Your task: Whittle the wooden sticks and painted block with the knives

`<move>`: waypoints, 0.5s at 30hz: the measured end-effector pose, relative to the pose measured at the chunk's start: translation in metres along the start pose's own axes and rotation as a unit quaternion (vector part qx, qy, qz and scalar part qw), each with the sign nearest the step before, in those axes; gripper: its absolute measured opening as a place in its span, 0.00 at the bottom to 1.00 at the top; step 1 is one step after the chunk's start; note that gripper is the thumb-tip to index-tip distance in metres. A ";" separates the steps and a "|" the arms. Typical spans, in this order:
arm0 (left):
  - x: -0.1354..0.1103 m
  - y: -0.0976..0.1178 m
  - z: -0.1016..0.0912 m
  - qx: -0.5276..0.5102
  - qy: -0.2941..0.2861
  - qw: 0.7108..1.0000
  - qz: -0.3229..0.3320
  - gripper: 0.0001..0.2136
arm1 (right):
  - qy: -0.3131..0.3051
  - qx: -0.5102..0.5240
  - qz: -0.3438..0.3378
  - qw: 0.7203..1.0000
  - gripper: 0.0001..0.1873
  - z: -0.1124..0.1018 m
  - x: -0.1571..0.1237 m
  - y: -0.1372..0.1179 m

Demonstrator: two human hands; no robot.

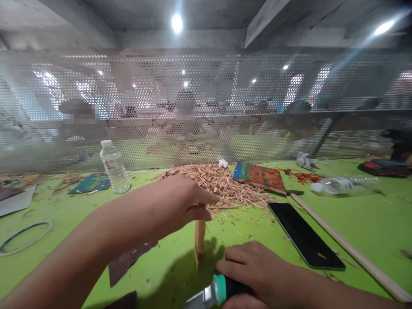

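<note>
My left hand [180,199] reaches in from the left, its fingers closed on the upper end of a small wooden piece [200,240]. The piece hangs nearly upright beneath the fingers, its lower end over the green table; whether it touches the surface I cannot tell. Low in the view, my right hand [254,272] is wrapped round the black handle of a utility knife [219,288] with a teal collar. The knife's metal front points down and left, and its tip is cut off by the frame edge. A gap separates the knife from the wooden piece.
Wood shavings [222,186] are heaped behind my hands. A water bottle [116,167], a painted board [259,177], a black phone [305,235], a wooden rod [350,246], a lying bottle [341,185] and a power drill [386,165] surround them. A perforated screen [206,141] stands behind.
</note>
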State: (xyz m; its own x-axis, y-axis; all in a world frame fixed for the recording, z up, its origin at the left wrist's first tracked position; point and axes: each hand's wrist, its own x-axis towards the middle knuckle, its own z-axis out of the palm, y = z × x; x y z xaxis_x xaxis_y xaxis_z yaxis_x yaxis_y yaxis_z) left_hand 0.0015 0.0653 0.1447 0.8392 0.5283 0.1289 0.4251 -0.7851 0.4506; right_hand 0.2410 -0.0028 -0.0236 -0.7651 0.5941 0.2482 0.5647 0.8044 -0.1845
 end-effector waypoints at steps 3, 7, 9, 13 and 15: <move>-0.006 -0.002 -0.007 -0.030 -0.027 0.999 -0.023 0.09 | -0.012 0.004 0.007 1.000 0.32 -0.004 0.000 -0.001; -0.012 -0.003 -0.012 -0.072 -0.030 0.996 -0.047 0.06 | -0.014 0.000 0.005 1.000 0.31 -0.007 0.001 -0.002; -0.012 0.004 -0.016 -0.065 -0.068 0.994 -0.058 0.07 | -0.010 -0.001 0.002 1.000 0.31 -0.010 0.002 -0.004; -0.013 0.018 -0.022 -0.010 -0.132 0.988 -0.078 0.14 | -0.055 0.007 0.020 0.998 0.31 -0.025 0.007 -0.008; -0.013 0.018 -0.020 0.023 -0.135 0.989 -0.059 0.14 | -0.088 0.011 0.035 0.995 0.30 -0.034 0.010 -0.010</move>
State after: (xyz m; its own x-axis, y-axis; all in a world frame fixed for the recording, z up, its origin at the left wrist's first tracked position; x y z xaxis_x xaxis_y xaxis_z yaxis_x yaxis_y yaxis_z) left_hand -0.0087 0.0505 0.1688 0.8404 0.5160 -0.1658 0.5349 -0.7407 0.4065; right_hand 0.2385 -0.0046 0.0127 -0.7679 0.6374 0.0631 0.6131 0.7599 -0.2158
